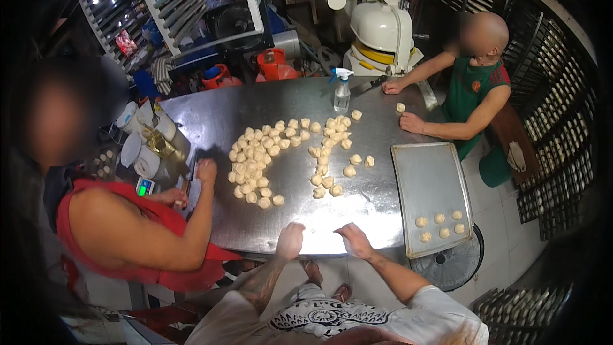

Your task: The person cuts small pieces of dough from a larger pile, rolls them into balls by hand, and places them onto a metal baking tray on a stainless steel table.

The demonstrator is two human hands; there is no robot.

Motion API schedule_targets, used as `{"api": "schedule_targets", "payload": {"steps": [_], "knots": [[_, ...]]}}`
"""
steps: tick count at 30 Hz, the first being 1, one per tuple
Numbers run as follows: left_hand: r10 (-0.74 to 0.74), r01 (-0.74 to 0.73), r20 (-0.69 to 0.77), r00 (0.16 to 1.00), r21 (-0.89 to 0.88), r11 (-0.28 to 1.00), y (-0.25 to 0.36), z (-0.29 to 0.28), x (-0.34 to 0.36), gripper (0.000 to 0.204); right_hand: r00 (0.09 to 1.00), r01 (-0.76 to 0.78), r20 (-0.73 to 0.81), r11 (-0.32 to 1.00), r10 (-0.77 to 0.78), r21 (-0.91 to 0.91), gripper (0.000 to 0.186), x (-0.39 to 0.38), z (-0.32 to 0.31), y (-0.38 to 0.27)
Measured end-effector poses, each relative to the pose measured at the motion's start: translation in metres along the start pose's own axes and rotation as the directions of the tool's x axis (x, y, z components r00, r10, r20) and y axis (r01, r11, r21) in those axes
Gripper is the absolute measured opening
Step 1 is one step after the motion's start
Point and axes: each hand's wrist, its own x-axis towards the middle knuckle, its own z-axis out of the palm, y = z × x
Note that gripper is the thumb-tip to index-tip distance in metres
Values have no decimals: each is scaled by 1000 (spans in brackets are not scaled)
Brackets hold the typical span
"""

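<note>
My left hand (290, 241) is over the near edge of the steel table (306, 217), smeared by motion, its fingers hard to make out. A short way to its right is my right hand (355, 241), thumb side pointing left and no dough visible in it. Beyond my hands sits a large cluster of pale dough balls (252, 160). A second, looser group of dough balls (329, 147) lies to its right. At the right, a metal tray (424, 182) bears several flattened dough pieces (440, 218) at its near end.
At left, a person in a red apron (128, 230) works beside a small scale (145, 186) and containers (145, 161). At right, a person in green (469, 92) has a hand beside one dough ball (400, 107). A spray bottle (341, 92), knife (375, 83), dough machine (381, 29) and fan (447, 265) are around.
</note>
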Motion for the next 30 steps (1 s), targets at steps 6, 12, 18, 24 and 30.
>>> {"api": "schedule_targets", "payload": {"steps": [6,12,18,24,30], "knots": [[122,-119,3,993,227,967,45,-29,88,22,984,166,-23,946,-179,-279,32,73,-18,7],[-28,24,60,998,58,998,9,-4,4,20,997,54,-53,998,-53,20,30,8,5,-3],[122,-106,-82,989,179,978,44,-28,98,20,968,241,10,924,-249,-296,25,68,-13,12],[-252,261,90,964,-110,959,9,0,18,15,994,78,-82,997,-78,-6,33,7,4,4],[64,-65,25,998,56,996,42,-22,106,14,975,155,-100,930,-198,-333,28,79,-5,10]]}}
